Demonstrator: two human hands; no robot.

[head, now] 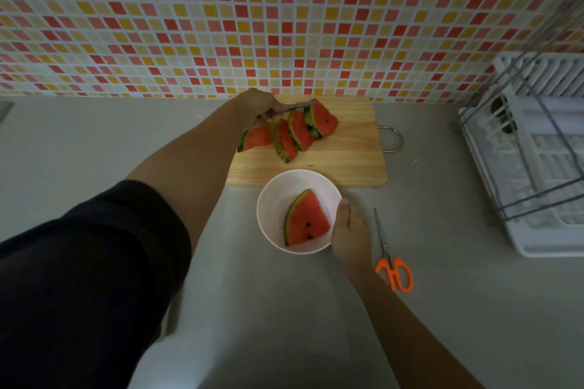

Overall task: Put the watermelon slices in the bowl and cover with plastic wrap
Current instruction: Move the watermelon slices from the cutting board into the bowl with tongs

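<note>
Left hand (259, 104) grip: holding tongs (289, 108) at top-centre slices (297, 133) | right hand (349, 230) grip: around bowl (268, 199) rim, one slice (306, 221) inside

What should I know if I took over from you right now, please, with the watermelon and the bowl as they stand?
Left hand: holding tongs at the farthest slice on the cutting board; whether it is gripped is unclear.
Right hand: steadying the white bowl by its rim.
Done: one slice in the bowl.
Left: four slices on the board to move, then cover with plastic wrap; no wrap in view. Scissors lie right of the bowl.
</note>
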